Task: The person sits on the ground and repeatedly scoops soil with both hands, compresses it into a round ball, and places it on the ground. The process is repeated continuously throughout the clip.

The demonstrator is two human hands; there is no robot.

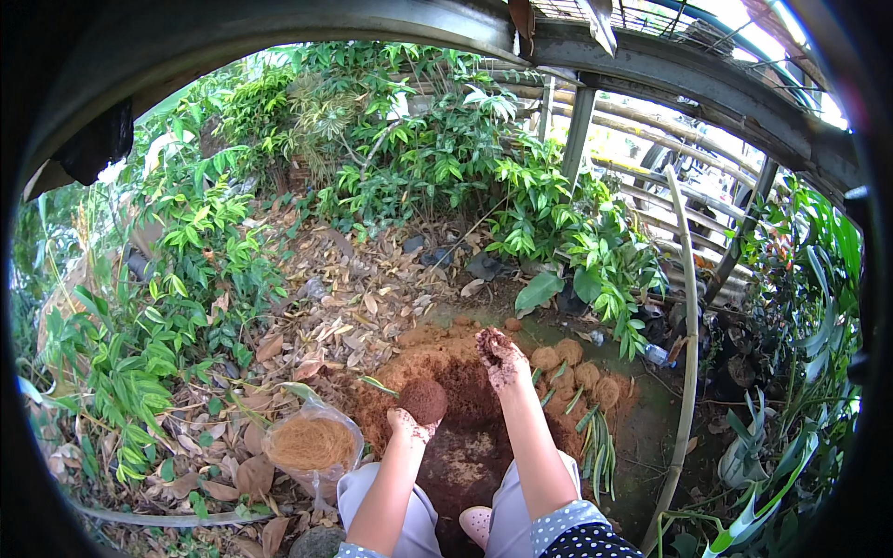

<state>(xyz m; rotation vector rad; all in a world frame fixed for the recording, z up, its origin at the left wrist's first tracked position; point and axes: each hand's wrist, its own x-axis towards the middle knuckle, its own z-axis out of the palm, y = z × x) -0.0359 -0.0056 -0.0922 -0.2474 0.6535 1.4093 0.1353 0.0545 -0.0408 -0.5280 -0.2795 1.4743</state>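
My left hand (413, 427) holds a round ball of dark brown fibrous material (423, 402) from below, near the middle of the view. To its right, my right hand (505, 363) is raised with a clump of dark, moist material (494, 345) in its fingers. Both hands are speckled with it. Beneath them lies a heap of reddish-brown coir-like material (457, 376). Several light brown fibre balls (587, 375) sit at the heap's right side, with cut green leaf pieces (598, 453) beside and below them. A clear plastic bag of tan fibre (312, 443) stands left of my left hand.
A long bent wooden pole (689, 349) stands at the right, near a plastic bottle (659, 355). Dry leaves (349, 293) cover ground at the left and ahead. Leafy shrubs (432, 160) and a bamboo fence (670, 132) lie beyond. A stone (317, 543) is at the lower edge.
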